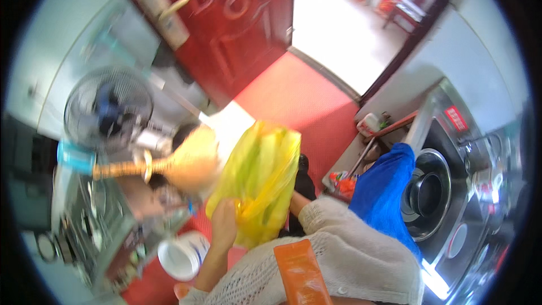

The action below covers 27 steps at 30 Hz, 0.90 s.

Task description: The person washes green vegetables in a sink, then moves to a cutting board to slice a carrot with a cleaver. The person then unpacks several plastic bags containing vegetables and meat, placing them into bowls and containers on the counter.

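A translucent yellow plastic bag [264, 178] with long green produce inside hangs in front of my body. My left hand [225, 218] is closed on the near left side of the bag, gathering its plastic. Only the wrist of my right hand [299, 204] shows; the hand itself is hidden behind the bag, so its grip cannot be seen. Left of the bag, a straw broom [194, 161] with a bound handle stands out, blurred. Below the broom, a white plastic bucket [180, 258] sits on the red floor [281, 89].
A red door [237, 21] stands open ahead, with a bright doorway to its right. At left is a fan [109, 110] near a cluttered glass-like shelf [106, 216]. Right is a counter with a metal basin [444, 207]; a blue cloth [379, 190] hangs at its edge.
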{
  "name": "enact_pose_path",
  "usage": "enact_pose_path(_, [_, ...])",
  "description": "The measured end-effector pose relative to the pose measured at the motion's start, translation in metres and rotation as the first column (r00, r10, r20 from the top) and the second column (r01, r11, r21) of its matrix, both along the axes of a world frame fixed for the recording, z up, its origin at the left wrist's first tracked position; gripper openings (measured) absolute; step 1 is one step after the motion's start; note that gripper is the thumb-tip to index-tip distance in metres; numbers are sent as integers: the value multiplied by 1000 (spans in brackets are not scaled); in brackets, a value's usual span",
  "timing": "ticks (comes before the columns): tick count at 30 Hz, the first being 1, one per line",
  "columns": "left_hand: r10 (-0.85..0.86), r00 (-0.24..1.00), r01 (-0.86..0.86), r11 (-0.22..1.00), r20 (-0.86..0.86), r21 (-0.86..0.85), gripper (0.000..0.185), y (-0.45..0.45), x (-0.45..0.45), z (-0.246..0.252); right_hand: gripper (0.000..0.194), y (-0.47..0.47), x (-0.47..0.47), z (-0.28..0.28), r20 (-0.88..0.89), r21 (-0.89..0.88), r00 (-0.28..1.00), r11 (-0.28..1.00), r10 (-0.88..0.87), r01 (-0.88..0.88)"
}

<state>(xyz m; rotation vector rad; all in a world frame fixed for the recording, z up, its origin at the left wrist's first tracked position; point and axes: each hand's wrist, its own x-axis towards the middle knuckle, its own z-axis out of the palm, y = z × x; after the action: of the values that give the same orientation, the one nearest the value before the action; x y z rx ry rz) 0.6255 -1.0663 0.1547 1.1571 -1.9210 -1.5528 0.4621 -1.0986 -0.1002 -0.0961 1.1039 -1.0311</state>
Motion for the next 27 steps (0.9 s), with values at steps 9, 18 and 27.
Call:
enact_pose_path(9, [-273,890,331,938,365,-105,36,-133,-261,-11,60,-75,-223,-4,106,-47,977,981,-183,188])
enact_pose_path(18, [-525,827,542,840,204,-33,62,-261,-485,-10,60,-115,-446,22,164,9,846,858,-508,513])
enact_pose_path(27, [-265,908,360,890,-324,280,8,-341,-638,24,60,-202,-623,87,234,-110,785,786,-574,608])
